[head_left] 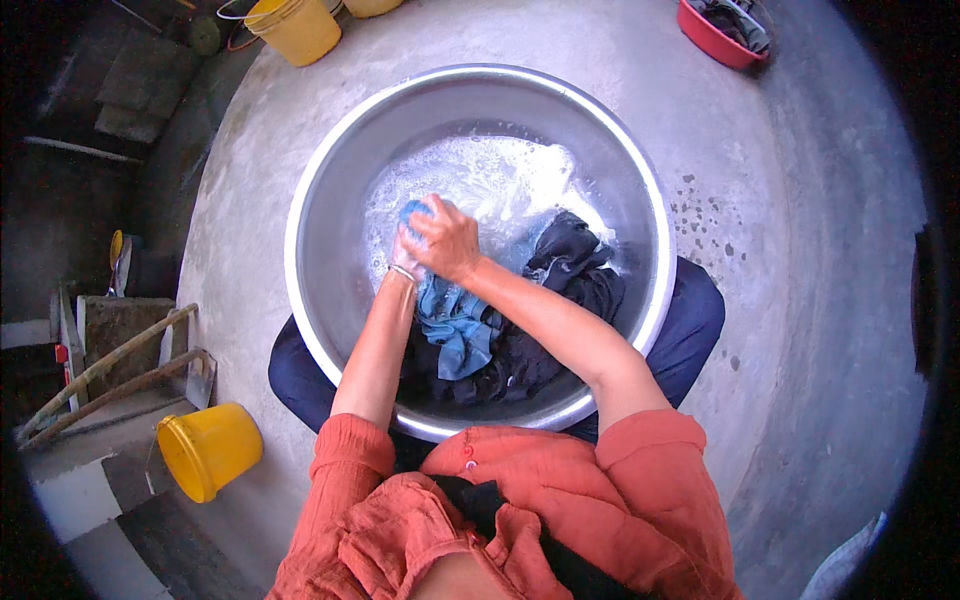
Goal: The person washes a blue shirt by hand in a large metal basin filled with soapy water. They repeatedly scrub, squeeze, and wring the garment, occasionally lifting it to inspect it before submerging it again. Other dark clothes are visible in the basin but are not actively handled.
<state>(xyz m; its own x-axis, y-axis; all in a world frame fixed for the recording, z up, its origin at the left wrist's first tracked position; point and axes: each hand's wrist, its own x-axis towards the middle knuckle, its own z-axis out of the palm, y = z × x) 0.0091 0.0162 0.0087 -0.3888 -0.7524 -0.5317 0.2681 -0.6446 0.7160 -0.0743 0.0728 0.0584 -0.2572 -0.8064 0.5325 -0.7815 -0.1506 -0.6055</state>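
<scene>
A large round metal basin (325, 190) holds sudsy water (490, 165) and wet clothes. Over its left half, my right hand (447, 238) is closed on a blue cloth garment (462, 340), a bit of which bulges out above the fingers. My left hand (408, 252), with a bangle at the wrist, presses against it from the left, closed on the same garment; its fingers are partly hidden by the right hand. The rest of the garment trails down toward me. Dark wet clothes (575, 262) lie along the basin's right and near side.
Yellow buckets stand at the far left (300, 30) and tipped over at the near left (215, 450). Long-handled tools (110, 370) lean at the left edge. A red tub (720, 35) with dark clothes sits far right. My knees flank the basin on the concrete floor (740, 150).
</scene>
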